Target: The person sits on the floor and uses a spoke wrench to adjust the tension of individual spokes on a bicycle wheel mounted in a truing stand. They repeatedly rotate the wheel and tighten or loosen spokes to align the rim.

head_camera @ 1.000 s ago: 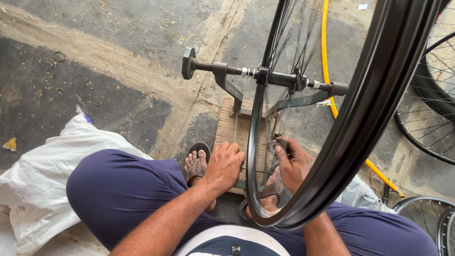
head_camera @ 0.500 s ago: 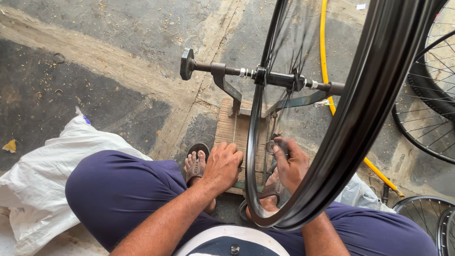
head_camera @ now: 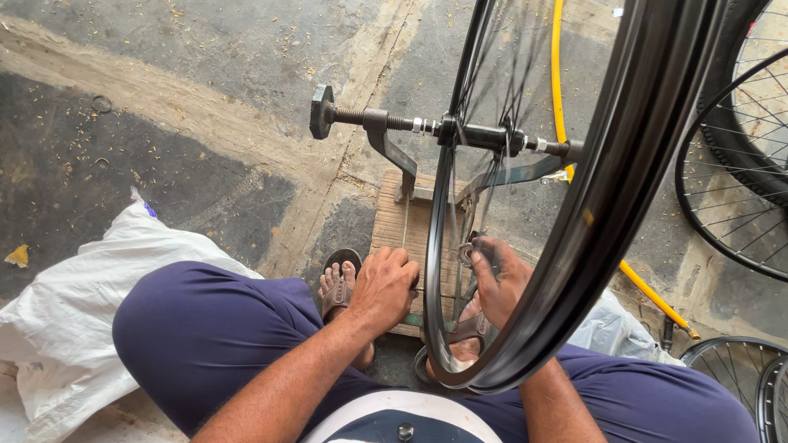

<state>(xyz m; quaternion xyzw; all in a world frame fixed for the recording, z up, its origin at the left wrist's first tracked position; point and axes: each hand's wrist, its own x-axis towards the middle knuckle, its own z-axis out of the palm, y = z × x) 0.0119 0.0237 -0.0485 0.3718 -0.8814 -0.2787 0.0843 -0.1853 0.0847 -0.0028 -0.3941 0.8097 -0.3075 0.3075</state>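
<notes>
A black bicycle wheel rim (head_camera: 607, 197) with thin spokes stands upright in a metal truing stand (head_camera: 386, 139) whose threaded axle runs across the view. The stand is fixed to a wooden board (head_camera: 398, 226) on the floor. My left hand (head_camera: 382, 287) rests with fingers curled against the near left side of the rim. My right hand (head_camera: 497, 279) reaches in among the spokes and pinches a small round metal spoke wrench (head_camera: 465, 253). My sandalled feet (head_camera: 339, 283) sit under the wheel on either side of the board.
A white woven sack (head_camera: 74, 303) lies on the concrete floor at the left. More spoked wheels (head_camera: 739, 189) lean at the right and lower right. A yellow hose or rod (head_camera: 648, 291) runs down behind the wheel. A small ring (head_camera: 102, 103) lies at the far left.
My right hand has shifted slightly along the spokes with the wrench. The left hand and the wheel stay almost as they were.
</notes>
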